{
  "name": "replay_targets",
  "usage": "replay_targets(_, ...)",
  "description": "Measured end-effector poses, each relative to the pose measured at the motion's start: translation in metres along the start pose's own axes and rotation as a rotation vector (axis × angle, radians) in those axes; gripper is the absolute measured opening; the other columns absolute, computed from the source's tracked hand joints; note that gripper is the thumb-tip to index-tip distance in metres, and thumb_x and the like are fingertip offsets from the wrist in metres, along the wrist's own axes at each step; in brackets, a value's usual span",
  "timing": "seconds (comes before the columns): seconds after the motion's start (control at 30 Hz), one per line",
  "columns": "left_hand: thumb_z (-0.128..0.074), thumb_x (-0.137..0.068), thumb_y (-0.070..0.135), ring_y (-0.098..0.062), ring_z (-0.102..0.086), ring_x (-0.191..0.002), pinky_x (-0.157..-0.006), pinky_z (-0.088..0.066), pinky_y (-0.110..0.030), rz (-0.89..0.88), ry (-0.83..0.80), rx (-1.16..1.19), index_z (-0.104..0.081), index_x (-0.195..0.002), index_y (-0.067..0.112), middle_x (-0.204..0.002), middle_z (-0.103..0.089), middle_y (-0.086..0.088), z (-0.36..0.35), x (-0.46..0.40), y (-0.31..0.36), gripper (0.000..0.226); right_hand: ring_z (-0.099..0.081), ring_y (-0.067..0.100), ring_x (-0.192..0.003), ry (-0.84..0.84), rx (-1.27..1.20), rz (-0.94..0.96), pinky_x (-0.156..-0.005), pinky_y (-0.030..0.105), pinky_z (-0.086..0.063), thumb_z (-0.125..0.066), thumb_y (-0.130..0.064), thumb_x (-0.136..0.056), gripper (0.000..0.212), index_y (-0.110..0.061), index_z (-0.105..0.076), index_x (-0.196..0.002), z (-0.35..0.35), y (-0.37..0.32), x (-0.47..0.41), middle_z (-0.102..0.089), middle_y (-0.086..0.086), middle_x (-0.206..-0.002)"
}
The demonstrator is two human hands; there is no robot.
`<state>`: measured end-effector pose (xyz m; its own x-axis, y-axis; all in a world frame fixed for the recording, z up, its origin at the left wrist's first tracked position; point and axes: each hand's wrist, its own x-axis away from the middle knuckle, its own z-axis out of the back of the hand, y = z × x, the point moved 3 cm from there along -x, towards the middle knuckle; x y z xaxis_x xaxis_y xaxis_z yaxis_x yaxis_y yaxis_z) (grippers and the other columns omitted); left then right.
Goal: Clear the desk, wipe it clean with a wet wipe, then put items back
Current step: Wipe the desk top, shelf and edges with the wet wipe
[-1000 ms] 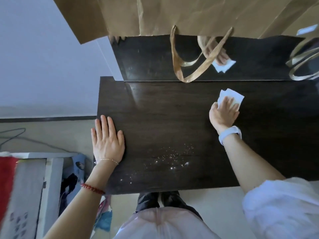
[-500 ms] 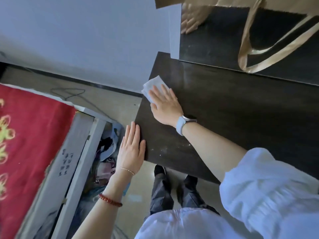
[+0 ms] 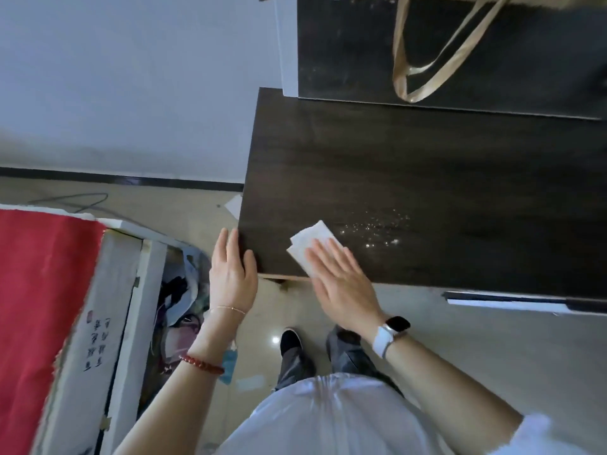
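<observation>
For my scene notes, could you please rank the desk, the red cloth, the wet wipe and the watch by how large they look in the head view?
1. desk
2. red cloth, though it lies nearer the camera and is cut off by the frame
3. wet wipe, partly hidden under the right hand
4. watch

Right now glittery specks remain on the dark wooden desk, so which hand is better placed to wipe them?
Right. The right hand already presses the white wet wipe flat beside the specks; the left hand only braces the dark wooden desk corner.

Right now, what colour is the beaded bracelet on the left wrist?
Red: the beaded bracelet circles the left forearm below a thin gold chain, seen in the head view.
</observation>
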<state>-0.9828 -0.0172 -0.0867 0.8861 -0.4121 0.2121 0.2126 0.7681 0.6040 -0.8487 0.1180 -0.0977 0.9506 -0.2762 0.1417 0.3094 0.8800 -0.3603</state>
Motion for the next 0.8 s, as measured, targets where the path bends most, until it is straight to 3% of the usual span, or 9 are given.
replay_targets(0.13,-0.033,-0.095,0.030,-0.031,-0.009,-0.141,-0.107,-0.024,-0.051,-0.041,-0.095,-0.229,-0.014,-0.143,0.011,-0.154,-0.007,-0.015,-0.023,-0.008,0.015,0.055,-0.021,0.036,-0.138,0.172,0.019,-0.504,-0.111,0.050,-0.016,-0.013,-0.032,-0.089,0.059,-0.006,-0.029,-0.140,0.024,0.083,0.039,-0.027,0.017,-0.149)
replay_targets(0.27,-0.020,-0.088,0.038,-0.038,-0.024,-0.136,-0.097,-0.036,-0.055,-0.052,-0.075,-0.338,-0.026,-0.140,0.006,-0.149,-0.022,-0.022,-0.028,-0.007,0.011,0.061,-0.015,0.038,-0.139,0.291,-0.074,-0.966,-0.112,0.051,-0.014,-0.013,-0.029,-0.088,0.060,-0.004,-0.024,-0.142,0.040,0.114,0.027,-0.022,0.021,-0.150)
replay_targets(0.3,-0.021,-0.088,0.038,-0.040,-0.029,-0.134,-0.094,-0.039,-0.055,-0.061,-0.077,-0.354,-0.028,-0.138,0.005,-0.147,-0.027,-0.024,-0.029,-0.008,0.010,0.061,-0.018,0.038,-0.137,0.293,-0.049,-0.943,-0.111,0.050,-0.016,-0.014,-0.028,-0.089,0.058,-0.007,-0.026,-0.141,0.042,0.104,0.010,-0.027,0.021,-0.148)
replay_targets(0.37,-0.024,-0.088,0.035,-0.042,-0.035,-0.131,-0.091,-0.042,-0.055,-0.065,-0.080,-0.375,-0.032,-0.136,0.004,-0.144,-0.032,-0.026,-0.030,-0.009,0.009,0.058,-0.025,0.037,-0.132,0.285,-0.004,-0.664,-0.109,0.048,-0.022,-0.014,-0.028,-0.087,0.056,-0.011,-0.031,-0.139,0.033,0.058,-0.031,-0.035,0.017,-0.143)
replay_targets(0.5,-0.014,-0.086,0.042,-0.035,-0.023,-0.138,-0.100,-0.034,-0.053,-0.052,-0.099,-0.363,-0.025,-0.141,0.007,-0.150,-0.021,-0.020,-0.029,-0.008,0.010,0.065,-0.006,0.024,-0.142,0.038,-0.084,-0.120,-0.115,0.039,-0.002,-0.011,-0.033,-0.094,0.053,-0.017,-0.021,-0.143,0.005,-0.035,-0.066,-0.018,0.002,-0.154)
replay_targets(0.57,-0.009,-0.085,0.043,-0.034,-0.018,-0.140,-0.103,-0.030,-0.053,-0.048,-0.100,-0.362,-0.020,-0.142,0.009,-0.152,-0.016,-0.018,-0.028,-0.007,0.011,0.067,-0.023,0.026,-0.139,0.051,-0.049,-0.031,-0.112,0.042,-0.020,-0.013,-0.032,-0.092,0.054,-0.015,-0.032,-0.139,0.016,-0.016,-0.056,-0.033,0.006,-0.148)
replay_targets(0.63,-0.012,-0.087,0.041,-0.036,-0.021,-0.138,-0.101,-0.032,-0.054,-0.050,-0.104,-0.370,-0.023,-0.141,0.007,-0.151,-0.019,-0.020,-0.028,-0.008,0.013,0.065,-0.044,0.039,-0.124,0.178,0.018,-0.104,-0.095,0.051,-0.042,-0.022,-0.024,-0.091,0.046,-0.009,-0.041,-0.130,0.027,0.038,-0.036,-0.051,0.018,-0.132)
replay_targets(0.67,-0.014,-0.087,0.040,-0.038,-0.024,-0.137,-0.099,-0.034,-0.055,-0.045,-0.107,-0.375,-0.025,-0.140,0.006,-0.150,-0.022,-0.021,-0.029,-0.008,0.013,0.064,-0.045,0.043,-0.121,0.229,0.042,-0.241,-0.091,0.053,-0.045,-0.021,-0.022,-0.090,0.046,-0.007,-0.041,-0.128,0.034,0.072,-0.023,-0.052,0.022,-0.130)
replay_targets(0.8,-0.017,-0.088,0.037,-0.042,-0.028,-0.134,-0.096,-0.035,-0.059,-0.020,-0.116,-0.407,-0.029,-0.138,0.003,-0.147,-0.027,-0.024,-0.030,-0.009,0.013,0.062,-0.012,0.034,-0.140,0.288,-0.121,-0.863,-0.112,0.049,-0.013,-0.019,-0.026,-0.097,0.049,-0.008,-0.024,-0.142,0.046,0.128,0.003,-0.018,0.017,-0.152)
